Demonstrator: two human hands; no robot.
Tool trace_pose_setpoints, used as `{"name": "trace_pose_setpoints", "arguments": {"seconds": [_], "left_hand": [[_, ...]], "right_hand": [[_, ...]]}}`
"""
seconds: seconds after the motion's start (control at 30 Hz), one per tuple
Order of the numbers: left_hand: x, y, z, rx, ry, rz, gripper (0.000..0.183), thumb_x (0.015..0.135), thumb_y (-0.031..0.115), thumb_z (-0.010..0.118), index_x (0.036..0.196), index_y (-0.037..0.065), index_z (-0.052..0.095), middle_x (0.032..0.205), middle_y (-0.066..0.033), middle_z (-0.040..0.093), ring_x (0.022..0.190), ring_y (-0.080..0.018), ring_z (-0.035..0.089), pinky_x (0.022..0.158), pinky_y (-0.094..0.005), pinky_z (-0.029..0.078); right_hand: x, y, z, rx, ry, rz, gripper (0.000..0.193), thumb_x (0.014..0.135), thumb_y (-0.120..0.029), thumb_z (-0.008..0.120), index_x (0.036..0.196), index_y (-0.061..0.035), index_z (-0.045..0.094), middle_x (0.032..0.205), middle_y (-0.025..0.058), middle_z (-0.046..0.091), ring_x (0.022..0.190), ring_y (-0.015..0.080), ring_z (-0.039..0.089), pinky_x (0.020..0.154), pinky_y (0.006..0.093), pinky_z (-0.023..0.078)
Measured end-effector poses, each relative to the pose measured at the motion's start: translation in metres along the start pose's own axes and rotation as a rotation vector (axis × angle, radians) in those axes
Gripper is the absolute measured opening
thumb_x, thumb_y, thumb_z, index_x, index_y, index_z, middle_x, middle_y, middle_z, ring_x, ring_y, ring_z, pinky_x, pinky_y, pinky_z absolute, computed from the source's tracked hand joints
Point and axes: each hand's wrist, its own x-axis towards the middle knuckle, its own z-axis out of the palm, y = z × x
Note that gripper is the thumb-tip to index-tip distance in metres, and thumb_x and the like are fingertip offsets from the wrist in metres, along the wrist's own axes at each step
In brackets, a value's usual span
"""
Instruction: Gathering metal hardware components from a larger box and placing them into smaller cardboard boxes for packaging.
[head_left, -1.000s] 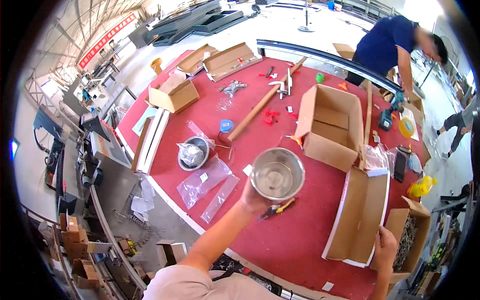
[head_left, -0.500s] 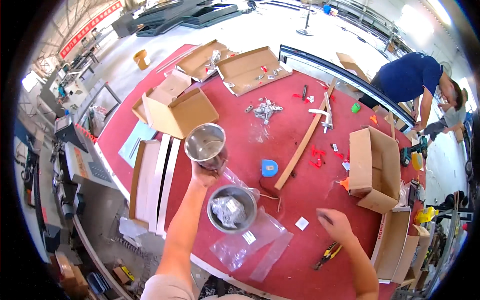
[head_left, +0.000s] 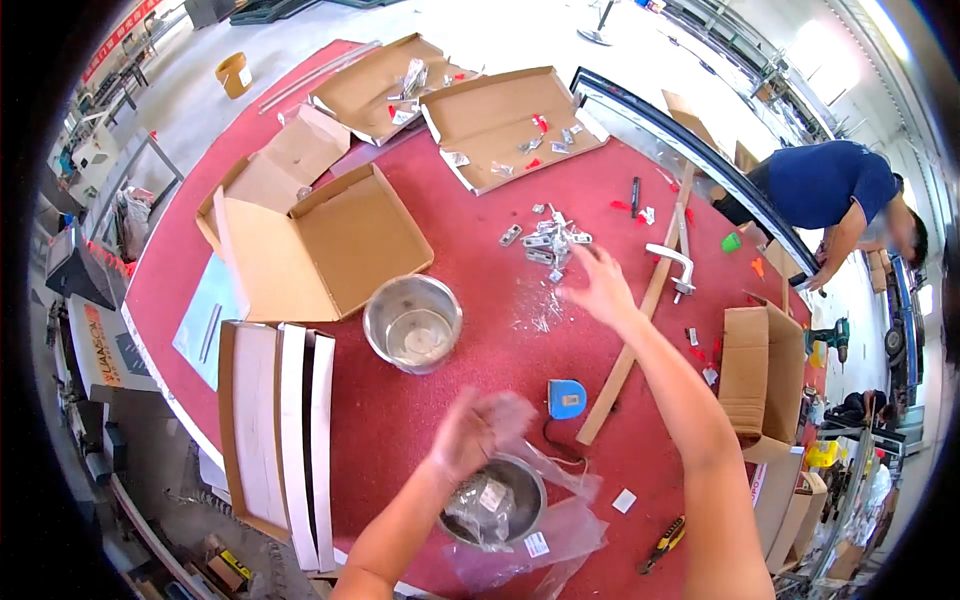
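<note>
My right hand [head_left: 600,290] reaches forward over the red table, its fingers apart and empty. Just beyond its fingertips lies a loose pile of small silver metal fittings [head_left: 545,240]. My left hand [head_left: 470,437] hovers over the rim of a steel bowl [head_left: 537,500], its fingers smeared by motion. Inside that bowl sits a clear plastic bag [head_left: 487,497] with a white label. A second steel bowl [head_left: 412,325] stands upright by itself on the table, farther off and to the left. More clear plastic bags [head_left: 560,535] are spread flat around the nearer bowl.
Right of centre are a blue tape measure [head_left: 566,399], a wooden strip [head_left: 625,365] and a white handle [head_left: 672,262]. Opened cardboard boxes [head_left: 365,240] line the far and left sides. Pliers [head_left: 662,545] lie near the front. A co-worker [head_left: 835,190] bends over a dark frame [head_left: 700,165].
The bowl my left hand held now stands on the table, and that hand has come back over the other bowl. My right hand has moved forward to the metal fittings. The view has shifted.
</note>
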Motion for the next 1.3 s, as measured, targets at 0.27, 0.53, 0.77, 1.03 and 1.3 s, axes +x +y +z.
{"name": "trace_pose_setpoints", "arguments": {"seconds": [0.27, 0.53, 0.77, 1.03, 1.3], "left_hand": [[0.133, 0.035, 0.045, 1.275, 0.239, 0.727, 0.033, 0.091, 0.016, 0.047, 0.117, -0.005, 0.05, 0.117, -0.0187, 0.054, 0.111, -0.0302, 0.051, 0.097, -0.0377, 0.038], [0.214, 0.054, 0.043, 1.508, 0.748, 1.336, 0.031, 0.083, 0.003, 0.051, 0.113, -0.003, 0.05, 0.12, -0.0216, 0.049, 0.118, -0.0369, 0.042, 0.102, -0.0462, 0.031], [0.286, 0.1, 0.026, 2.075, 0.651, 1.254, 0.038, 0.085, 0.021, 0.055, 0.123, 0.015, 0.055, 0.133, -0.0121, 0.047, 0.129, -0.0297, 0.037, 0.108, -0.0495, 0.023], [0.299, 0.125, 0.027, 2.154, 0.257, 1.32, 0.023, 0.078, 0.013, 0.062, 0.101, 0.016, 0.066, 0.106, -0.0063, 0.059, 0.108, -0.0256, 0.051, 0.094, -0.0416, 0.038], [0.297, 0.125, 0.029, 1.925, 0.392, 1.507, 0.018, 0.074, 0.001, 0.062, 0.091, 0.007, 0.061, 0.086, -0.0107, 0.056, 0.083, -0.0295, 0.053, 0.074, -0.0391, 0.045]], "right_hand": [[0.119, 0.022, 0.052, -0.054, -0.011, 0.064, 0.082, 0.064, -0.057, 0.071, 0.135, -0.0257, 0.044, 0.145, 0.0152, 0.031, 0.135, 0.0382, 0.023, 0.105, 0.0556, 0.024], [0.061, 0.019, 0.066, -0.194, 0.2, -0.228, 0.052, 0.071, -0.041, 0.071, 0.115, -0.0165, 0.058, 0.125, 0.0109, 0.049, 0.119, 0.0315, 0.042, 0.098, 0.045, 0.033], [0.021, 0.023, 0.08, -0.341, 0.274, -0.412, 0.051, 0.069, -0.037, 0.071, 0.113, -0.0167, 0.057, 0.115, 0.0135, 0.05, 0.108, 0.0304, 0.047, 0.088, 0.0486, 0.039], [0.043, 0.03, 0.075, -0.26, 0.478, -0.391, 0.023, 0.07, -0.025, 0.069, 0.088, -0.015, 0.059, 0.09, 0.0077, 0.054, 0.077, 0.025, 0.055, 0.06, 0.0364, 0.049], [0.057, 0.04, 0.027, 0.961, 0.299, 0.268, 0.019, 0.082, -0.021, 0.066, 0.088, -0.003, 0.066, 0.072, 0.0041, 0.06, 0.057, 0.012, 0.058, 0.048, 0.0253, 0.045]]}}
